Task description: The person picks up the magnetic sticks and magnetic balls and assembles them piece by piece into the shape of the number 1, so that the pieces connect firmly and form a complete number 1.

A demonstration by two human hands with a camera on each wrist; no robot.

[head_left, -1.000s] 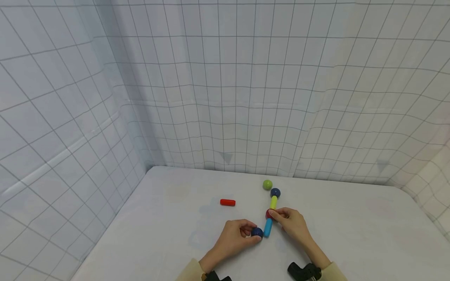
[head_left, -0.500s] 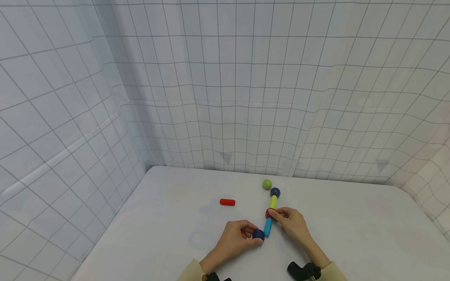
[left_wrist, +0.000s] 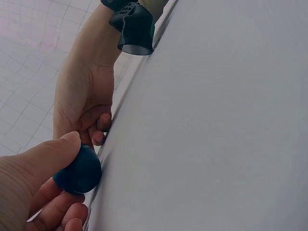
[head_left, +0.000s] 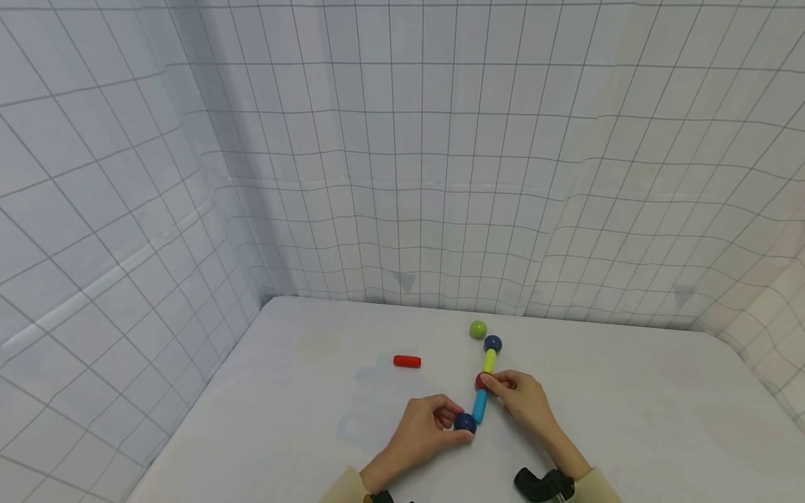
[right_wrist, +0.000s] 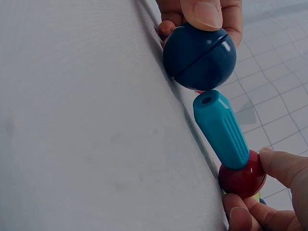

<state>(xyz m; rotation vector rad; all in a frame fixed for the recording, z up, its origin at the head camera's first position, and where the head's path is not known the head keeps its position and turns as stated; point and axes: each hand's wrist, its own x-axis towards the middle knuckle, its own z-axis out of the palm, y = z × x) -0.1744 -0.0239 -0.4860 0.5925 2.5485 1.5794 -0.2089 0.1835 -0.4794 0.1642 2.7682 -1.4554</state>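
Dark blue ball (head_left: 465,423): pinched in your left hand (head_left: 423,432), lower centre of head view, just short of teal rod's (head_left: 480,406) open near end. Rod axis runs away from you, up-frame. Your right hand (head_left: 525,399) pinches red ball (right_wrist: 242,178) at rod's far end, steadying chain.

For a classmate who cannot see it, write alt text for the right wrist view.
A left hand holds a dark blue ball just off the open end of a teal rod. The rod's other end joins a red ball, pinched by the right hand's fingers, above a white table.
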